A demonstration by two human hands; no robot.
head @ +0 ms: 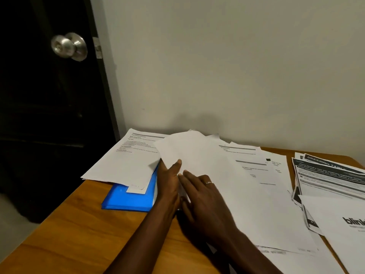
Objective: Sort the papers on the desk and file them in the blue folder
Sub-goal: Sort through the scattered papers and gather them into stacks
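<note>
Right grip (203, 192), lower centre: fingers flat on loose papers (256, 204), light, limp, slippery, best lifted by an edge; left grip (169, 175) pinches top sheet (187, 151) edge; blue folder (128, 200), centre left on surface (69, 224), half-buried under sheets.

I am seeing bare desk (65, 230) lying open to the near left of my left hand (169, 182). Papers (256, 194) are covering the room right of my right hand (205, 196). The wall (217, 76) is blocking beyond them.
</note>
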